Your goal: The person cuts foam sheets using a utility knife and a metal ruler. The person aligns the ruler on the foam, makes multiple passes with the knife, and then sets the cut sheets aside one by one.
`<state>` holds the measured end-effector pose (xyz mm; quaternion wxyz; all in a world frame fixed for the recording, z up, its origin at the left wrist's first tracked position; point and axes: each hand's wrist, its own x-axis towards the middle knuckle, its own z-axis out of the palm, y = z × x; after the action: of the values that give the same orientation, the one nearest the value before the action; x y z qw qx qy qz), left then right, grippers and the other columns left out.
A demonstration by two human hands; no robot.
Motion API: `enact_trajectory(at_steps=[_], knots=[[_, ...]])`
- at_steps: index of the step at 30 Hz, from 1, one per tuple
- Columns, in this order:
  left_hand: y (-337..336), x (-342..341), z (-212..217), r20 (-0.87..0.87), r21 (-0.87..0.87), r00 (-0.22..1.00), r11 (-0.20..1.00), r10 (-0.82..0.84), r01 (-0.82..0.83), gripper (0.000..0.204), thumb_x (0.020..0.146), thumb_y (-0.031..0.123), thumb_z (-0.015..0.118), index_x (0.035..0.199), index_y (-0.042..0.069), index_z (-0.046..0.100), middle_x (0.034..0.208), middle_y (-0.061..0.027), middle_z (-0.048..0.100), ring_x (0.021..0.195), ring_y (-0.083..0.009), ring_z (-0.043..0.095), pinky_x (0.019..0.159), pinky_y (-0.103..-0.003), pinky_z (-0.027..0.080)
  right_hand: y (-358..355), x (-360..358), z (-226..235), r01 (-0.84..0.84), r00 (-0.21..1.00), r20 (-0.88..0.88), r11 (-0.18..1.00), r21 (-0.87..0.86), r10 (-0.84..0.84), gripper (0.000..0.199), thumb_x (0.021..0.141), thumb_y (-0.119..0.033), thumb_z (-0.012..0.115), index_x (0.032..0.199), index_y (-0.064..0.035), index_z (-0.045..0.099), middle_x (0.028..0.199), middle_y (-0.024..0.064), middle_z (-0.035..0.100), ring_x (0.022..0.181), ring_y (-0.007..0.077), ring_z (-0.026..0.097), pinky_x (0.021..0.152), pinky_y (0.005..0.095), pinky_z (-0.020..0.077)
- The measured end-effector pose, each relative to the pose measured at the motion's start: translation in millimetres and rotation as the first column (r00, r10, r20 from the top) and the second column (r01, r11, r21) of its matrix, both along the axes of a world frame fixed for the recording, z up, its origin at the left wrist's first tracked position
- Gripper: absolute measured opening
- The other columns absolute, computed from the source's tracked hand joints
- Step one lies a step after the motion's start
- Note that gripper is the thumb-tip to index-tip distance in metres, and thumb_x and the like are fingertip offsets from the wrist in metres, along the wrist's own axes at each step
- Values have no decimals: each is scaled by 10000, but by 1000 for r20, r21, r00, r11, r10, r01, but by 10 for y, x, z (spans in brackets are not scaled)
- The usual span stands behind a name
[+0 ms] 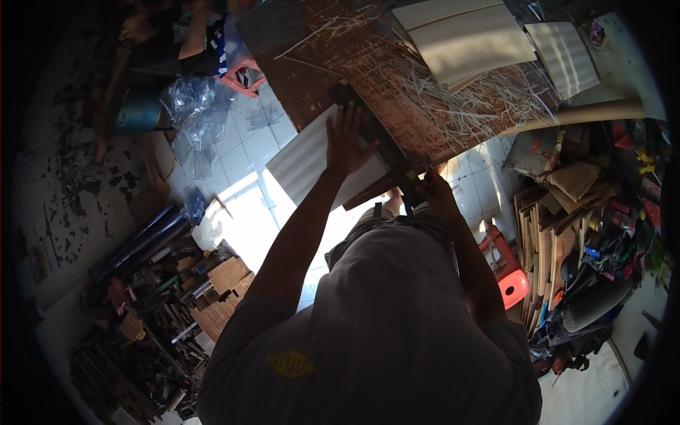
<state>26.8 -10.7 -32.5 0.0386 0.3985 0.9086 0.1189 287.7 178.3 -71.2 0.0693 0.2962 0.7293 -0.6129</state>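
My left hand [345, 139] lies flat with its fingers spread on a pale rectangular panel [297, 161]. The panel rests at the near left corner of a worn brown worktable [312, 67] and sticks out past its edge. Along the panel's right side runs a long dark straight bar [382, 138] with small yellowish pieces at its ends. By the bar's near end, at the table edge, my right hand [437, 193] is closed; what its fingers hold is in shadow and too small to make out.
Thin pale strips [453, 103] are heaped on the table beyond the bar, near stacked pale panels [471, 39]. A cardboard tube [588, 113] lies at the right edge. A red stool [506, 273], upright boards [542, 248] and wood scraps [227, 276] surround me. Another person's arm [195, 32] shows far left.
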Motion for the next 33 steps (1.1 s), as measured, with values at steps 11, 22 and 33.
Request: enact_trajectory(at_steps=[11, 22, 33], knots=[[1, 8, 123, 43, -78, 999, 997, 7, -4, 1297, 757, 785, 724, 1661, 17, 200, 1761, -161, 97, 1631, -357, 41, 1275, -648, 78, -4, -36, 35, 2, 998, -66, 998, -67, -6, 388, 937, -195, 769, 1259, -42, 618, 995, 25, 659, 913, 126, 616, 838, 316, 517], [-2, 13, 152, 86, -82, 996, 997, -2, 9, 1450, 654, 825, 777, 1654, -25, 161, 1754, -207, 57, 1631, -366, 23, 1273, -652, 61, 167, -192, 495, -34, 997, 77, 956, 292, 12, 406, 1017, -353, 664, 1221, -6, 612, 1081, 204, 709, 1009, 368, 699, 858, 433, 543], [177, -32, 265, 167, -187, 982, 980, 94, -62, 1587, 565, 810, 841, 1667, -15, 53, 1749, -238, -1, 1635, -355, -18, 1274, -652, 59, -165, -2044, 527, -334, 915, 76, 637, 695, 397, 434, 1123, -340, 353, 1143, 13, 604, 996, 262, 737, 961, 443, 730, 849, 568, 586]])
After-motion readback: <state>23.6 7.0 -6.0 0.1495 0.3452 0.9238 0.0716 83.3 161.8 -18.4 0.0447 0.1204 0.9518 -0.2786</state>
